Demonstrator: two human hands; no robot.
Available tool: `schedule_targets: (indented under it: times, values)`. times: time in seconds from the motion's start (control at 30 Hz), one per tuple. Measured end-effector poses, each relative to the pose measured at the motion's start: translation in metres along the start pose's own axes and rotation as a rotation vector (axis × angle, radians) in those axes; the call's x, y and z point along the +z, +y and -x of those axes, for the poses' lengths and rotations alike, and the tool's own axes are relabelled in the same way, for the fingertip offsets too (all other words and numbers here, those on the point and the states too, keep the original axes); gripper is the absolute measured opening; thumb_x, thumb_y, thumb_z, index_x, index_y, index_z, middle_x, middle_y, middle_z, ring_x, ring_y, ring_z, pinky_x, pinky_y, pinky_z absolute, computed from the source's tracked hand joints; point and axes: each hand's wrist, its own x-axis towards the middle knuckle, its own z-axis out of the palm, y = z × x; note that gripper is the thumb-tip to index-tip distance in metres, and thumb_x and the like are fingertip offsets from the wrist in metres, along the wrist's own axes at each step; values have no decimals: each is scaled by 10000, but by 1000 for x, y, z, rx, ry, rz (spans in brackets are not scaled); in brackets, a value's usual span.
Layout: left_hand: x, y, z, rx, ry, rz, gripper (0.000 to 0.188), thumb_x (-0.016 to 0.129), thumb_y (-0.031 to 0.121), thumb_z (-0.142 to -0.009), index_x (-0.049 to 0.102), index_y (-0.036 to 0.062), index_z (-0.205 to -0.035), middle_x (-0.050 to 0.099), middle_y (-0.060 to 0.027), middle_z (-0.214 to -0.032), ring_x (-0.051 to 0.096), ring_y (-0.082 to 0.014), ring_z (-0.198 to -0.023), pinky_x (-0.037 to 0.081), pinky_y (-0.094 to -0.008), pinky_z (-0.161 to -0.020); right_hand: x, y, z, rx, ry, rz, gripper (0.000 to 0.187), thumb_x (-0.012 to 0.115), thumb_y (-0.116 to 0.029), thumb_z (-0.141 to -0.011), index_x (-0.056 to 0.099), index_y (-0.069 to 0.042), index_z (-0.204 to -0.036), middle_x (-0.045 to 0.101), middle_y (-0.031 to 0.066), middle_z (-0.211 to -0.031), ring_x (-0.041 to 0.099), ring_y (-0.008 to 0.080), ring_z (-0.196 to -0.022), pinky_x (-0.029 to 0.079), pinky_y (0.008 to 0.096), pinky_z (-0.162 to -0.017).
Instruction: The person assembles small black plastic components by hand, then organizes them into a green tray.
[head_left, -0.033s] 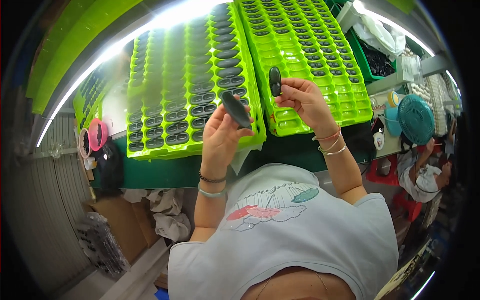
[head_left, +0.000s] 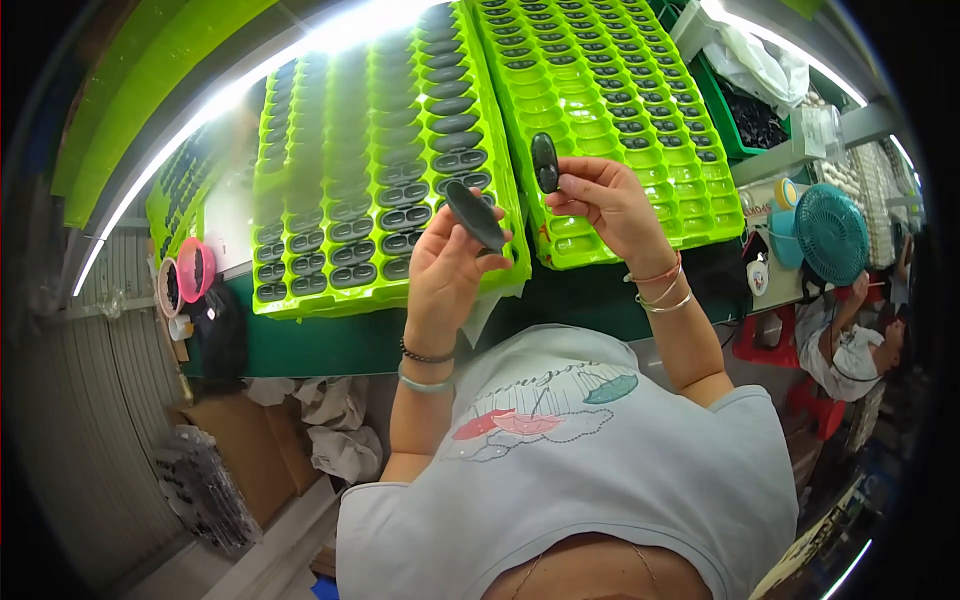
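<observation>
My left hand (head_left: 447, 265) is closed on a dark grey oval case shell (head_left: 474, 214), its smooth outer side showing, tilted in front of the left green tray (head_left: 515, 240). That tray carries rows of similar dark shells, some with two hollows facing up, others with a smooth side. Between thumb and fingertips, my right hand (head_left: 604, 198) pinches a smaller glossy black oval piece (head_left: 545, 163), held upright over the near left corner of the right green tray (head_left: 572, 246). The two pieces are apart. Small dark pieces fill part of the right tray.
Both trays rest on a dark green table (head_left: 300, 345). At the right are a green bin (head_left: 722, 110) of black parts, a teal fan (head_left: 832, 235) and a seated person (head_left: 850, 345). A pink-rimmed round container (head_left: 196, 270) stands left. Below lies a cardboard box (head_left: 240, 440).
The small black piece in my right hand has turned slightly and moved a little left, with more of its face showing. My left hand has barely shifted, still holding the shell.
</observation>
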Motion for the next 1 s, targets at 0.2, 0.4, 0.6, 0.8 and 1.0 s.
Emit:
schedule_targets:
  times: [0.2, 0.4, 0.6, 0.8, 1.0]
  values:
    - [2, -15, 10, -21, 15, 33, 379, 353, 130, -958, 290, 12, -1313, 492, -190, -1187, 573, -262, -1017, 544, -357, -756, 9, 8, 25, -41, -34, 75, 246, 576, -28, -840, 555, 62, -1068, 633, 83, -907, 635, 136, -753, 539, 255, -674]
    - [7, -17, 21, -25, 57, 71, 344, 413, 114, -936, 361, 14, -1262, 530, -178, -1125, 582, -273, -986, 550, -385, -730, 20, 16, 37, -73, -108, -8, 307, 566, -93, -869, 483, 14, -1145, 623, 75, -871, 612, 104, -719, 530, 252, -649]
    - [5, -20, 27, -35, -15, 151, 363, 420, 149, -937, 349, 10, -1265, 528, -189, -1128, 582, -272, -990, 553, -397, -719, 28, 27, 40, -335, 62, 323, 239, 587, -72, -856, 517, -6, -1075, 604, 35, -843, 584, 73, -743, 470, 180, -659]
    - [11, -29, 28, -74, -38, 183, 364, 428, 154, -933, 351, 11, -1259, 533, -189, -1131, 580, -264, -996, 553, -386, -713, 36, 48, 43, -522, 35, 310, 133, 597, 6, -815, 542, 15, -937, 570, 61, -961, 588, 94, -846, 463, 198, -727]
    - [18, -25, 27, -37, -1, 60, 338, 410, 128, -938, 365, 1, -1248, 536, -179, -1126, 568, -240, -1001, 545, -370, -723, 33, 46, 51, -291, -46, 161, 154, 599, 1, -820, 563, 45, -963, 558, 81, -1009, 590, 115, -908, 469, 205, -742]
